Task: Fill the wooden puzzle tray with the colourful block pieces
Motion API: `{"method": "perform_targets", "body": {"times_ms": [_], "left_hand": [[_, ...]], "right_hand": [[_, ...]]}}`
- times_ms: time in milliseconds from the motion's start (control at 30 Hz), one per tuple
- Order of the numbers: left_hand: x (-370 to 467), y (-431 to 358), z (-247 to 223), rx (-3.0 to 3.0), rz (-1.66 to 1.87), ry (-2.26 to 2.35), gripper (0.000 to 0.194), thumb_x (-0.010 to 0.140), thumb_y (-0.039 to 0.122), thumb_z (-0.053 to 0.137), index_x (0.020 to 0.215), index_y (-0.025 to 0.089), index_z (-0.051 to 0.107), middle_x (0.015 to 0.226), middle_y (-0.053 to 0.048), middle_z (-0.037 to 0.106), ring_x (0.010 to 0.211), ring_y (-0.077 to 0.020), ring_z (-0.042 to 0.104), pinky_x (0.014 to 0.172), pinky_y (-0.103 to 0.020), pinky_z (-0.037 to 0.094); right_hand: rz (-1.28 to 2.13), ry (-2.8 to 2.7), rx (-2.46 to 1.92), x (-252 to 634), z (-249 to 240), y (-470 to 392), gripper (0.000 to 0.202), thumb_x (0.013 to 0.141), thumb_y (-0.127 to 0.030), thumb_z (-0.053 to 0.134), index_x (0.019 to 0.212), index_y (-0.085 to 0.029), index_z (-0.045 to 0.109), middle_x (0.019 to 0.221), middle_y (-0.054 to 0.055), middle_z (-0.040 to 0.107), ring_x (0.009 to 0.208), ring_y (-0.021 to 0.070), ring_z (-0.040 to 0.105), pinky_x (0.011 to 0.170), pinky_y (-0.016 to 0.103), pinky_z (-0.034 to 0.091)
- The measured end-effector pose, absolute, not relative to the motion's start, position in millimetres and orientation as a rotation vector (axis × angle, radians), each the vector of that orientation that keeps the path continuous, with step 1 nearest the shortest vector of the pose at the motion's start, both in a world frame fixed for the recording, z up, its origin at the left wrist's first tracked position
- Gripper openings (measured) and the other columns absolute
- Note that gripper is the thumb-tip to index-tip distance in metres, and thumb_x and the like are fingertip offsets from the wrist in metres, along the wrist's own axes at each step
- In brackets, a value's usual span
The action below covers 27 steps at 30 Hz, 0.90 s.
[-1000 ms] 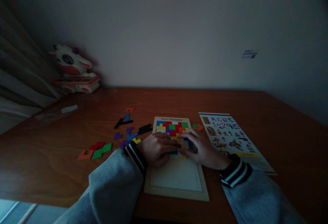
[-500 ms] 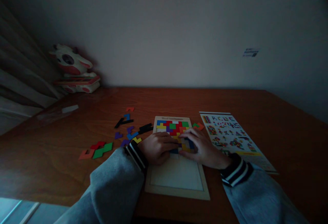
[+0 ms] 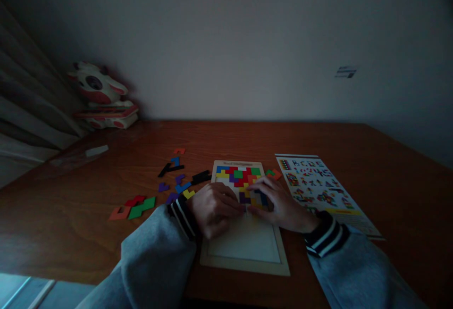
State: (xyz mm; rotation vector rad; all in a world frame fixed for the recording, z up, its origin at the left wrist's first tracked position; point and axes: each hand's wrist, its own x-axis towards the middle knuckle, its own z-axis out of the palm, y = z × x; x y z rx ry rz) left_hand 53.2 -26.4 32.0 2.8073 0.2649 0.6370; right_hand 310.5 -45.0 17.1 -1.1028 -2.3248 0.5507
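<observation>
A pale wooden puzzle board [image 3: 244, 265] lies in front of me, its upper part filled with coloured block pieces such as a green piece [image 3: 255, 171] and a purple piece [image 3: 244, 198]. Over the left side of the board, my left hand [image 3: 220, 209] is closed, fingers bent together and pointing right; whatever they grip is hidden. My right hand [image 3: 279, 205] rests on the right side of the board among the pieces, with thumb and forefinger apart. Its fingers partly cover the pieces there.
Loose pieces lie left of the board, among them black pieces [image 3: 201, 177], a green piece [image 3: 142, 208] and an orange piece [image 3: 119, 213]. A printed pattern sheet [image 3: 323, 184] lies on the right. A cow-shaped toy [image 3: 106, 94] stands at the back left by the curtain [image 3: 28, 87].
My left hand has shifted slightly down the board, and its fingers have drawn back, uncovering the purple piece. The dark blue piece beneath it no longer shows. My right hand has hardly moved.
</observation>
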Motion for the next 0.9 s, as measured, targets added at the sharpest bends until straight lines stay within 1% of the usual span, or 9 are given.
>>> {"method": "perform_targets", "body": {"times_ms": [133, 267, 367, 533, 767, 900], "left_hand": [[53.8, -29.2, 36.5, 2.812, 0.541, 0.247, 0.04, 0.071, 0.018, 0.05, 0.105, 0.02, 0.07, 0.11, -0.003, 0.074, 0.1, -0.024, 0.064, 0.088, -0.039, 0.052], [53.2, -29.3, 38.5, 2.815, 0.487, 0.294, 0.042, 0.071, 0.015, 0.05, 0.109, 0.02, 0.069, 0.113, -0.003, 0.073, 0.106, -0.0245, 0.062, 0.093, -0.04, 0.051], [52.8, -28.2, 34.9, 2.785, 0.494, 0.298, 0.044, 0.072, 0.015, 0.049, 0.112, 0.019, 0.068, 0.114, -0.003, 0.073, 0.106, -0.0236, 0.062, 0.094, -0.04, 0.051], [53.2, -25.4, 27.8, 2.735, 0.548, 0.243, 0.045, 0.072, 0.018, 0.047, 0.111, 0.017, 0.069, 0.115, -0.005, 0.072, 0.105, -0.0241, 0.063, 0.094, -0.041, 0.051], [53.4, -26.6, 31.6, 2.684, 0.536, 0.251, 0.045, 0.073, 0.017, 0.047, 0.112, 0.017, 0.069, 0.116, -0.007, 0.072, 0.106, -0.0253, 0.063, 0.095, -0.043, 0.051], [55.3, -26.7, 32.3, 2.668, 0.575, 0.25, 0.046, 0.07, 0.016, 0.047, 0.11, 0.016, 0.07, 0.115, -0.007, 0.072, 0.105, -0.0261, 0.064, 0.093, -0.042, 0.051]], "right_hand": [[0.54, -2.323, -1.101, 311.0, 16.0, -45.1, 0.043, 0.084, -0.045, 0.07, 0.121, -0.027, 0.058, 0.117, 0.008, 0.057, 0.112, 0.0262, 0.055, 0.098, 0.046, 0.048], [0.538, -2.315, -1.115, 310.7, 14.8, -45.3, 0.044, 0.082, -0.045, 0.072, 0.12, -0.027, 0.059, 0.116, 0.007, 0.057, 0.112, 0.0263, 0.056, 0.098, 0.046, 0.048], [0.543, -2.325, -1.121, 310.2, 14.4, -45.2, 0.044, 0.083, -0.045, 0.072, 0.12, -0.026, 0.058, 0.116, 0.008, 0.057, 0.112, 0.0259, 0.055, 0.098, 0.046, 0.047], [0.543, -2.347, -1.121, 310.3, 14.0, -44.3, 0.047, 0.084, -0.047, 0.071, 0.123, -0.026, 0.056, 0.117, 0.008, 0.055, 0.113, 0.0254, 0.053, 0.098, 0.045, 0.047], [0.546, -2.345, -1.121, 310.7, 14.1, -44.4, 0.045, 0.084, -0.045, 0.07, 0.122, -0.026, 0.056, 0.118, 0.007, 0.055, 0.113, 0.0254, 0.053, 0.099, 0.045, 0.046], [0.547, -2.336, -1.127, 310.6, 13.4, -44.3, 0.045, 0.084, -0.045, 0.071, 0.122, -0.027, 0.057, 0.117, 0.007, 0.055, 0.113, 0.0253, 0.052, 0.099, 0.044, 0.045]]}}
